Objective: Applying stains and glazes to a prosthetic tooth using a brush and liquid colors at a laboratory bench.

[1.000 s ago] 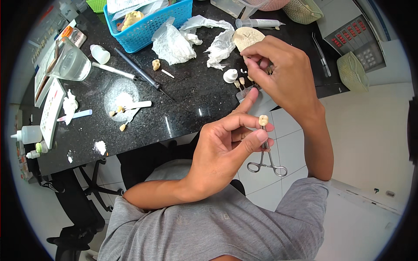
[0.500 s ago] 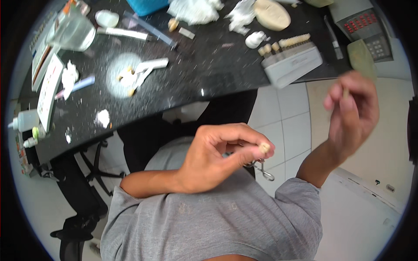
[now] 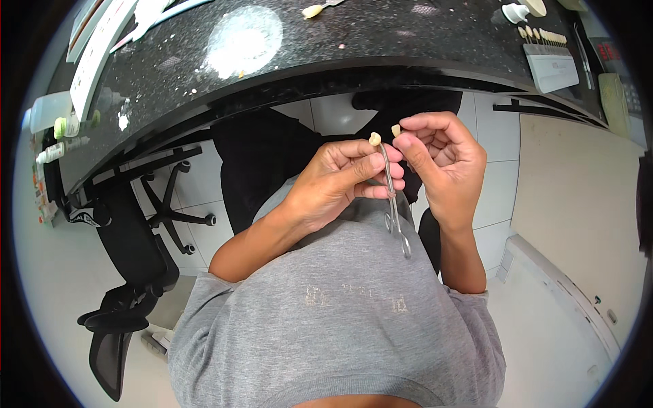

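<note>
My left hand [image 3: 333,178] is closed around a metal hemostat [image 3: 401,234], whose ring handles hang down in front of my grey shirt. At its upper tip sits a small yellowish-white tooth crown [image 3: 375,139]. Close by on the right, my right hand [image 3: 450,163] pinches a tooth-shaped shade tab [image 3: 396,130] between thumb and fingertip. Tab and crown are side by side with a small gap between them. A grey shade guide holder [image 3: 552,71] carrying a row of tooth-coloured tabs stands on the desk at the far right.
The dark speckled desk [image 3: 313,51] runs across the top, its edge beyond my hands. On it lie a small tooth-coloured piece [image 3: 312,11], tweezers [image 3: 583,58] and a white lidded jar [image 3: 515,12]. Small bottles [image 3: 51,154] are at left, above an office chair [image 3: 129,272].
My right hand has come leftward with the tab, beside the crown. My left hand has turned, bringing the hemostat into clearer view. The view has shifted, showing less of the desk.
</note>
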### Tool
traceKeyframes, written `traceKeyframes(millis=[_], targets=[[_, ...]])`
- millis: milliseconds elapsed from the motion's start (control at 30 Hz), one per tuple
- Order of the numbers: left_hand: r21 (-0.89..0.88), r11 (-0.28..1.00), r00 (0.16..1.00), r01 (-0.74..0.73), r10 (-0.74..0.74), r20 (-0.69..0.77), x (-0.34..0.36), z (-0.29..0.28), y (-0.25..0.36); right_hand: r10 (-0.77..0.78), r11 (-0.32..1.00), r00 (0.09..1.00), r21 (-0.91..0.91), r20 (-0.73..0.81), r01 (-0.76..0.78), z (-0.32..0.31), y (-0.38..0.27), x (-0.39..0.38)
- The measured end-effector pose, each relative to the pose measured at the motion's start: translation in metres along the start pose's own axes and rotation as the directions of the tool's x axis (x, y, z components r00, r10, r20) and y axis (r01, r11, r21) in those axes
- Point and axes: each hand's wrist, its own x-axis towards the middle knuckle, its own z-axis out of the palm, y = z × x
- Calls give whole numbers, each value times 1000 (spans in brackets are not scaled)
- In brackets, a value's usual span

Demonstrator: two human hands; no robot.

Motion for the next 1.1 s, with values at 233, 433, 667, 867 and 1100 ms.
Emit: traceKeyframes(millis=[233,433,667,867,1100], targets=[[-104,993,994,60,-50,97,-8,-14,7,-3,1000,999,19,51,2,15,1,0],[-133,988,989,76,-57,140,-7,-19,9,-14,1000,999,21,29,13,22,0,1],[-199,971,978,136,-99,183,-5,-21,11,-2,999,1000,35,9,2,24,-3,-1],[-214,967,973,138,-91,214,-6,-20,11,-21,1000,1000,4,-6,21,25,-7,-3],[-251,957,967,145,-83,242,-1,-18,14,-46,998,999,-33,-9,46,24,-13,2]])
